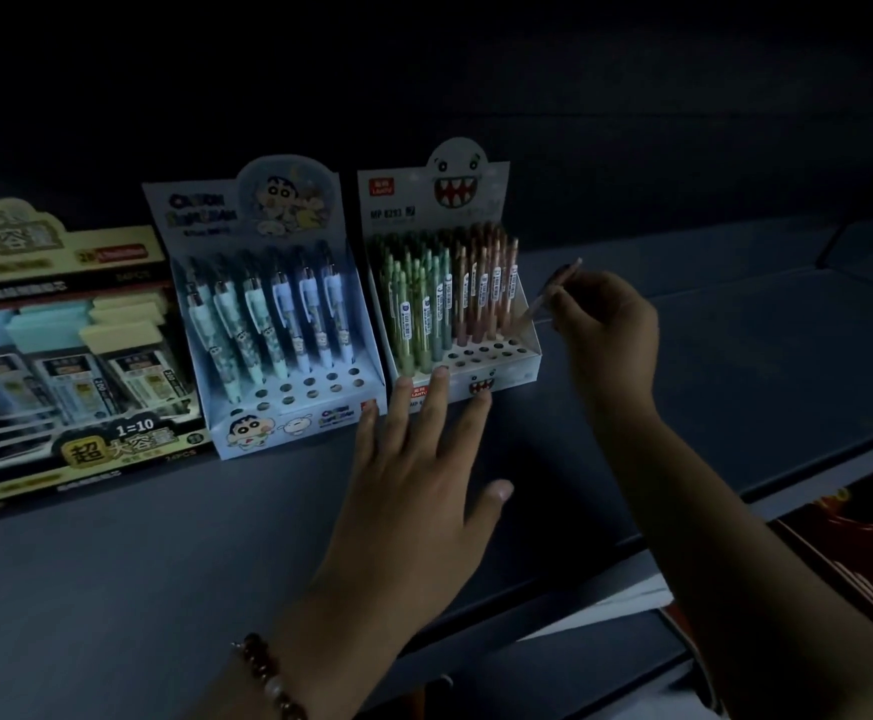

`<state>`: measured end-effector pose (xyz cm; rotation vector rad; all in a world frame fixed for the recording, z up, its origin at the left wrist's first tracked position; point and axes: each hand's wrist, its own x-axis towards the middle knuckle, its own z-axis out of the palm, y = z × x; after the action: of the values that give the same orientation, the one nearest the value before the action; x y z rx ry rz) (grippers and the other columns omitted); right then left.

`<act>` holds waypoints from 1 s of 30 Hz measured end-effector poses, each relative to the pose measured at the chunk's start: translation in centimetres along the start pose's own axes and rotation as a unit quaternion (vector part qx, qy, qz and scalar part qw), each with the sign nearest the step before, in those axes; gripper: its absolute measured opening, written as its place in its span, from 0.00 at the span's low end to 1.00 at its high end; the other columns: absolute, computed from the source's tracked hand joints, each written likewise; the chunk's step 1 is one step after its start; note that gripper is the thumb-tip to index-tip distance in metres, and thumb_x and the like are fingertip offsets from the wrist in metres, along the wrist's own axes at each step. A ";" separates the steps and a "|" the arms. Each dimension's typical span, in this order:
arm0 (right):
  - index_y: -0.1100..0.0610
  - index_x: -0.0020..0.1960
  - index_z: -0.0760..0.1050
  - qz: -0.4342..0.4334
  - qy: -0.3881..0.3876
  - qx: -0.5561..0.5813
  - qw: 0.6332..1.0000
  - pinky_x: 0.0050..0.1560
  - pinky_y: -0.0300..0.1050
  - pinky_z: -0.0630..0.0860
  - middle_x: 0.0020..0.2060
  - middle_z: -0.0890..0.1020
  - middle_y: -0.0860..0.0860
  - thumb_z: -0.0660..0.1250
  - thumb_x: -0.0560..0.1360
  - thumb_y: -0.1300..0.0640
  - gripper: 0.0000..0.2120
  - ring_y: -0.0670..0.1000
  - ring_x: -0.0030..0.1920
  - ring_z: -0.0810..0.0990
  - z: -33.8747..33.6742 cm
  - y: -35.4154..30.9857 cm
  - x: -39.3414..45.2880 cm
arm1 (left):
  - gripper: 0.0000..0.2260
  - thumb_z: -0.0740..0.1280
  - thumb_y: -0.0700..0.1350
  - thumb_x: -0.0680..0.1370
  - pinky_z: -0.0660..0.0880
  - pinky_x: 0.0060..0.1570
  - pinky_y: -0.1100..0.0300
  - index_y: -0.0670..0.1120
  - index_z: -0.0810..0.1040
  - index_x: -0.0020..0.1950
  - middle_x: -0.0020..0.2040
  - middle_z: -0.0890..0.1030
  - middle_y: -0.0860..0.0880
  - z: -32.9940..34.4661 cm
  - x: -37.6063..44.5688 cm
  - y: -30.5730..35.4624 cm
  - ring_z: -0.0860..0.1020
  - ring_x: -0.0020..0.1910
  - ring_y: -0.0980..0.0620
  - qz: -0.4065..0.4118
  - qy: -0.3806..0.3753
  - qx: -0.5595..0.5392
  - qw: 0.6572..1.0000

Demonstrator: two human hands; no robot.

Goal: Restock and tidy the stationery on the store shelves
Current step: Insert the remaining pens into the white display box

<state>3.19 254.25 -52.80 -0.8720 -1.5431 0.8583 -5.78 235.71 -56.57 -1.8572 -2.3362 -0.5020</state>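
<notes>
1. Three display boxes stand in a row on the shelf (112,563).
2. The refill box (54,356) is leftmost, the cartoon pen box (273,324) in the middle, the pencil box (455,304) on the right, its side against the pen box.
3. The left hand (418,491) lies before the pencil box, fingertips touching its front.
4. The right hand (605,324) is just right of that box, pinching a pencil (553,288).
5. Magazines (871,553) lie lower right, below the shelf edge.

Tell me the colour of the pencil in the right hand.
Pinkish brown pencil, in the head view.
</notes>
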 end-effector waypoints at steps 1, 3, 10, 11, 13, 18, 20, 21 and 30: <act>0.54 0.49 0.81 -0.007 0.000 -0.006 1.000 0.42 0.36 0.78 0.41 0.84 0.46 0.69 0.76 0.59 0.03 0.42 0.41 0.83 0.1 0.1 0.1 | 0.31 0.41 0.66 0.77 0.36 0.74 0.46 0.59 0.37 0.78 0.78 0.33 0.52 0.1 0.0 -0.1 0.30 0.76 0.48 -0.005 -0.004 0.002 1.000; 0.53 0.48 0.80 -0.019 0.005 -0.015 1.000 0.41 0.34 0.77 0.40 0.83 0.45 0.68 0.77 0.59 0.03 0.40 0.41 0.82 0.4 0.0 0.2 | 0.32 0.38 0.66 0.76 0.35 0.74 0.48 0.59 0.36 0.78 0.79 0.34 0.52 0.1 -0.1 -0.2 0.30 0.76 0.49 -0.011 -0.007 -0.001 1.000; 0.49 0.49 0.80 -0.067 -0.019 -0.021 0.997 0.41 0.33 0.78 0.39 0.83 0.42 0.69 0.77 0.58 0.05 0.39 0.41 0.82 2.1 -0.8 -0.3 | 0.30 0.43 0.65 0.79 0.32 0.72 0.52 0.58 0.37 0.78 0.78 0.32 0.51 -0.5 -0.1 -0.5 0.30 0.76 0.49 -0.030 -0.012 0.001 0.999; 0.50 0.49 0.80 -0.068 -0.020 -0.021 0.997 0.42 0.34 0.78 0.39 0.83 0.43 0.69 0.77 0.58 0.04 0.39 0.41 0.82 2.2 -0.8 -0.3 | 0.30 0.43 0.65 0.79 0.31 0.71 0.52 0.58 0.37 0.78 0.78 0.32 0.51 -0.4 -0.2 -0.6 0.30 0.76 0.49 -0.030 -0.011 0.000 1.000; 0.51 0.51 0.81 -0.070 -0.016 -0.024 0.997 0.45 0.39 0.80 0.41 0.83 0.44 0.69 0.77 0.57 0.04 0.40 0.42 0.82 2.3 -0.8 -0.2 | 0.30 0.47 0.63 0.81 0.32 0.72 0.52 0.58 0.37 0.78 0.78 0.32 0.52 -0.5 -0.2 -0.8 0.30 0.75 0.50 -0.037 -0.021 -0.014 0.999; 0.52 0.50 0.81 -0.089 -0.020 -0.071 0.993 0.43 0.44 0.81 0.38 0.82 0.43 0.67 0.78 0.54 0.05 0.41 0.40 0.82 2.6 -0.3 -0.3 | 0.30 0.50 0.61 0.82 0.33 0.73 0.50 0.58 0.39 0.79 0.78 0.33 0.52 -0.6 -0.2 -1.4 0.32 0.76 0.49 -0.043 -0.032 -0.019 0.998; 0.52 0.50 0.81 -0.080 -0.037 -0.091 0.992 0.42 0.47 0.81 0.39 0.83 0.45 0.66 0.78 0.53 0.06 0.42 0.39 0.82 3.0 0.2 -0.3 | 0.30 0.50 0.61 0.82 0.32 0.72 0.51 0.58 0.39 0.78 0.78 0.33 0.52 -0.5 -0.2 -1.7 0.32 0.76 0.49 -0.046 -0.033 -0.013 0.998; 0.52 0.50 0.81 -0.075 -0.041 -0.096 0.992 0.42 0.49 0.81 0.39 0.83 0.46 0.66 0.78 0.53 0.06 0.43 0.39 0.82 3.2 0.4 -0.2 | 0.30 0.50 0.61 0.82 0.32 0.71 0.51 0.58 0.39 0.78 0.79 0.34 0.52 -0.4 -0.2 -1.9 0.32 0.76 0.49 -0.047 -0.032 -0.011 0.998; 0.51 0.43 0.79 -0.037 -0.053 -0.197 0.978 0.40 0.53 0.81 0.36 0.82 0.47 0.64 0.77 0.57 0.07 0.46 0.37 0.80 4.2 2.1 -0.2 | 0.30 0.50 0.60 0.82 0.36 0.75 0.48 0.56 0.40 0.79 0.79 0.34 0.52 -0.7 0.2 -2.6 0.32 0.76 0.49 -0.063 -0.042 -0.023 0.997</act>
<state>-0.80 254.78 -55.29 -1.0547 -1.8654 0.5581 -8.45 235.20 -56.35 -1.7905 -2.5297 -0.5060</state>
